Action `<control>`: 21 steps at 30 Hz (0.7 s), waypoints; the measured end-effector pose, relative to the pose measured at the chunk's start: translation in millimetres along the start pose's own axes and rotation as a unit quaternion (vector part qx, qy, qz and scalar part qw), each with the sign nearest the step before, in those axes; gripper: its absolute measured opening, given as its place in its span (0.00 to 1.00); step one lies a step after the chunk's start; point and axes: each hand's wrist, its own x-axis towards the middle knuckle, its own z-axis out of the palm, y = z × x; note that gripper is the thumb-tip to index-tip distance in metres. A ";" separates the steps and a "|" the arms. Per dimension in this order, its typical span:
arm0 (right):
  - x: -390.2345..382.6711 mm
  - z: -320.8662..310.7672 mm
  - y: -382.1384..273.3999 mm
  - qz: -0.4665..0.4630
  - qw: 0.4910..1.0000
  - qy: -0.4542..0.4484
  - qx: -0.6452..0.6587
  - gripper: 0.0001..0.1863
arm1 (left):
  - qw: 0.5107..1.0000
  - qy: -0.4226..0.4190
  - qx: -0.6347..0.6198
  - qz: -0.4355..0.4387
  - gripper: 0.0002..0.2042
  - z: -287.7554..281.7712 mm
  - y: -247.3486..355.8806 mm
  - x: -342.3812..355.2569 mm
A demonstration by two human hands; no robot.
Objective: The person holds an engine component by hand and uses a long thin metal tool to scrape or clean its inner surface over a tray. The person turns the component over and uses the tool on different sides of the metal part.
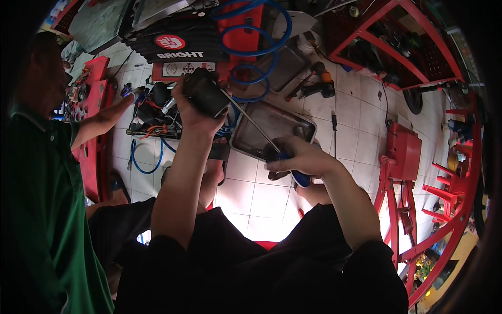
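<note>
My left hand is raised and grips a dark, blocky metal part. My right hand holds a screwdriver by its blue and black handle. The screwdriver's long steel shaft runs up and left, and its tip meets the side of the dark part. Both hands hover over a white tiled floor, above my knees in dark trousers.
A metal tray lies on the floor under the shaft. A person in a green shirt at left reaches a hand toward a box of tools. Blue coiled hose, a power tool and red metal racks stand around.
</note>
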 end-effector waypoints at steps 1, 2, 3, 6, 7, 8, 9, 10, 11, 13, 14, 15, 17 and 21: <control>1.8 -3.0 2.1 -0.001 1.000 0.002 0.000 0.27 | 1.000 -0.005 0.005 0.010 0.29 4.2 1.2 -2.0; 5.3 -7.6 6.9 0.005 0.996 0.005 -0.085 0.25 | 1.000 -0.011 0.010 0.019 0.29 6.4 1.9 -3.0; 6.0 -10.8 9.6 0.011 0.985 0.010 -0.171 0.25 | 1.000 -0.012 0.010 0.018 0.29 6.1 2.2 -3.0; -1.9 -5.3 -6.4 0.011 0.932 0.060 -0.358 0.23 | 0.996 -0.090 0.001 -0.013 0.28 -6.1 11.1 -4.1; 0.6 -6.7 0.4 0.009 0.932 0.058 -0.357 0.23 | 0.996 -0.086 0.010 0.006 0.28 -11.0 13.6 -0.8; 2.2 -11.6 10.2 -0.033 0.926 0.096 -0.363 0.22 | 0.996 -0.086 0.017 0.022 0.28 -11.6 13.8 2.6; 3.5 -14.0 16.4 -0.075 0.917 0.133 -0.369 0.21 | 0.996 -0.088 0.016 0.021 0.28 -13.0 15.0 4.1; 6.4 -12.5 19.1 -0.076 0.917 0.132 -0.369 0.21 | 0.995 -0.100 -0.015 -0.016 0.27 -11.9 17.1 3.1; 9.3 -10.2 20.8 -0.129 0.912 0.169 -0.351 0.20 | 0.991 -0.112 -0.047 -0.053 0.27 -10.7 19.0 2.0; 9.0 -9.6 18.6 -0.179 0.902 0.209 -0.333 0.19 | 0.996 -0.052 -0.064 -0.015 0.25 9.1 9.7 -1.9; 8.5 -8.4 14.7 -0.166 0.901 0.215 -0.339 0.16 | 0.996 0.012 -0.078 0.027 0.24 17.2 8.0 -5.9; 8.2 -7.1 11.5 -0.152 0.900 0.221 -0.344 0.14 | 0.996 0.014 -0.078 0.029 0.24 15.1 9.8 -6.7; 7.0 -3.2 6.5 -0.155 0.895 0.225 -0.352 0.13 | 0.997 0.024 -0.069 0.024 0.23 11.2 15.0 -7.1; 7.9 -0.5 3.8 -0.150 0.895 0.236 -0.347 0.15 | 0.995 -0.083 -0.038 -0.029 0.26 -14.3 28.6 -0.1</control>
